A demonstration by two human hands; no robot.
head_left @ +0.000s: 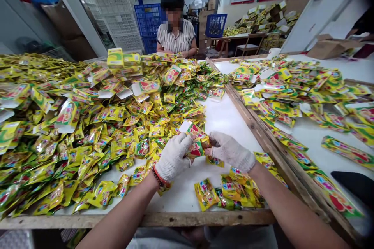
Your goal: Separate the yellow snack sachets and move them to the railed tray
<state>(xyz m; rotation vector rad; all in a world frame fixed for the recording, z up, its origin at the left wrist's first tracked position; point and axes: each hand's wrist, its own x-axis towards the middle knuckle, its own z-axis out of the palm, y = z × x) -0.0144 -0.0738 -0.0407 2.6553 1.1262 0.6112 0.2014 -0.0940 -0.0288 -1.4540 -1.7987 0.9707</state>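
In the head view my left hand (174, 156), in a white knitted glove, is closed around a small printed carton (195, 148) with red, green and yellow colours. A white flap sticks up at the carton's far end. My right hand (232, 151), gloved too, pinches a small yellow packet (205, 141) against the carton's right side. Whether the packet is partly inside the carton I cannot tell. Several shiny yellow and green packets (233, 188) lie on the white tabletop (181, 198) below my hands. A large heap of packets (117, 124) spreads out to the left.
Open cartons (68, 114) lie on the heap. A wooden divider (248, 118) runs along the right, with flattened and filled-looking cartons (292, 89) beyond it. A wooden edge (204, 218) borders the front. Across the table sits a person (177, 39) near blue crates (149, 19).
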